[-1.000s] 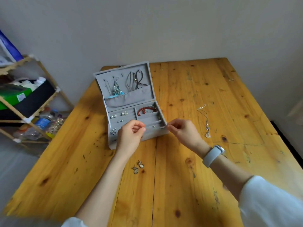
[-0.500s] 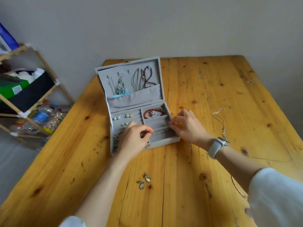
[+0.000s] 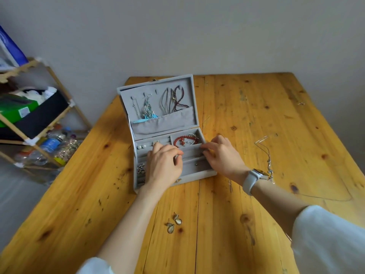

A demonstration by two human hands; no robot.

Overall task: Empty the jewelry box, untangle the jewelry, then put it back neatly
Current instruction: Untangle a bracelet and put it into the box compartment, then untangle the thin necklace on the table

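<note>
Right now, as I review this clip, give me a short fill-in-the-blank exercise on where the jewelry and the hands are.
1. The lid of the jewelry box stands ____.
2. The red bead bracelet lies in the box's far ____ compartment.
3. The pair of earrings lies on the ____, nearer the person than the box.
4. The watch is on the ____ wrist.

Missing words: open; right; table; right

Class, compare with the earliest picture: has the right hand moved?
Yes. The right hand has gone from beside the jewelry box to inside its front right compartments.
</note>
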